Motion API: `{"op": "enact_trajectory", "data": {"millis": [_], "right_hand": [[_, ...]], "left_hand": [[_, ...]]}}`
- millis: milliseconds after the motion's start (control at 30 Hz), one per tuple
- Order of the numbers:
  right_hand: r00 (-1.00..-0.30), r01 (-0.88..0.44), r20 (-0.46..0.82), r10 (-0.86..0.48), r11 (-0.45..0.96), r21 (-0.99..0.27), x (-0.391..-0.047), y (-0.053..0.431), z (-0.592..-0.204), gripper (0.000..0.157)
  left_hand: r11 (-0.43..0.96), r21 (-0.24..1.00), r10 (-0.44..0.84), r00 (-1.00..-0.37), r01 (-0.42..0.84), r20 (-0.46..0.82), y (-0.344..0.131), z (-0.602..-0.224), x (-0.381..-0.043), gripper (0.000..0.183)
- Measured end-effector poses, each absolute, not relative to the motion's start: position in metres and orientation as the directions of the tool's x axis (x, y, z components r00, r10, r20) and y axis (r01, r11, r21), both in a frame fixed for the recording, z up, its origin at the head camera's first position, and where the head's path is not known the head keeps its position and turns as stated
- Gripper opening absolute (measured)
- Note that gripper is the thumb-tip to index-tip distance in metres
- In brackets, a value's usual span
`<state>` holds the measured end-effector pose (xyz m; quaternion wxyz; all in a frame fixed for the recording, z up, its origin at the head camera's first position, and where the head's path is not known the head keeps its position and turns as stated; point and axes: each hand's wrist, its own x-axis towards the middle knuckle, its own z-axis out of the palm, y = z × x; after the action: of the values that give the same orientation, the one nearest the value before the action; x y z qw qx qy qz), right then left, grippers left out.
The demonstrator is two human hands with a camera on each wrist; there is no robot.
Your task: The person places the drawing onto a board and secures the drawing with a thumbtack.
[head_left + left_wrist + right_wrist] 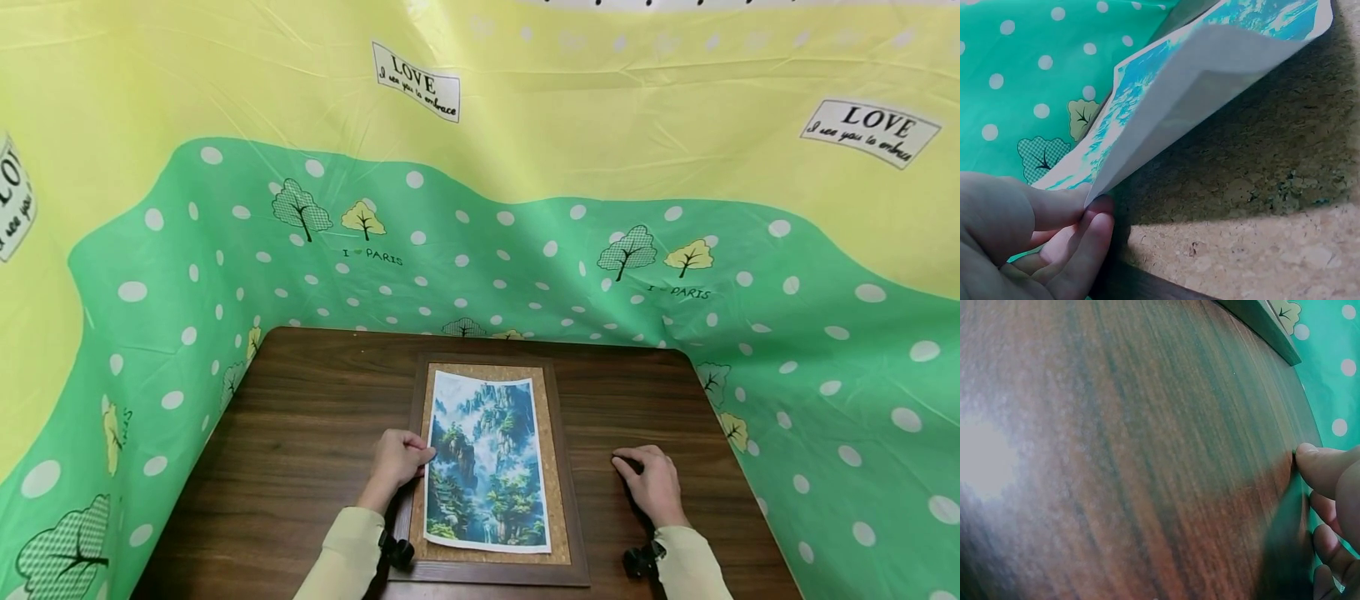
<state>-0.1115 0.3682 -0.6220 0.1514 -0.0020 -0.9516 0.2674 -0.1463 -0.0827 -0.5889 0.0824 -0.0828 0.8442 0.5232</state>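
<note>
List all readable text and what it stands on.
"LOVE / I see you to embrace": middle panel and right panel, yellow cloth.
"LO… / I see you": left panel, partly cut off.
"I … PARIS": green cloth, twice; middle mark too small.
Sideways lettering, green cloth's left: unreadable.

At 6 o'clock in the head view, a printed sheet (pixel 487 462) is looking like smooth paper; its white back is showing matt in the left wrist view. At 5 o'clock there, a cork board (pixel 1241 250) is showing a rough, speckled grain. Its dark frame (pixel 487 572) is looking like smooth wood. The table (pixel 322 375) is showing streaky wood grain, glossy enough to be throwing back glare at 9 o'clock in the right wrist view. At 12 o'clock in the head view, a curtain (pixel 525 167) is hanging as creased cloth with a soft sheen. At 7 o'clock, a sleeve (pixel 341 550) is appearing as matt cloth.
</note>
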Motion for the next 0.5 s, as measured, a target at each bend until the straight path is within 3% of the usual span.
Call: {"op": "enact_trajectory", "data": {"millis": [500], "right_hand": [[-0.953, -0.066, 0.285, 0.100, 0.852, -0.520, -0.1107, 0.3681, -0.6226, 0.011]], "left_hand": [[0.476, 0.845, -0.098, -0.970, -0.243, -0.223, -0.0775, -0.5867, -0.1483, 0.012]]}}
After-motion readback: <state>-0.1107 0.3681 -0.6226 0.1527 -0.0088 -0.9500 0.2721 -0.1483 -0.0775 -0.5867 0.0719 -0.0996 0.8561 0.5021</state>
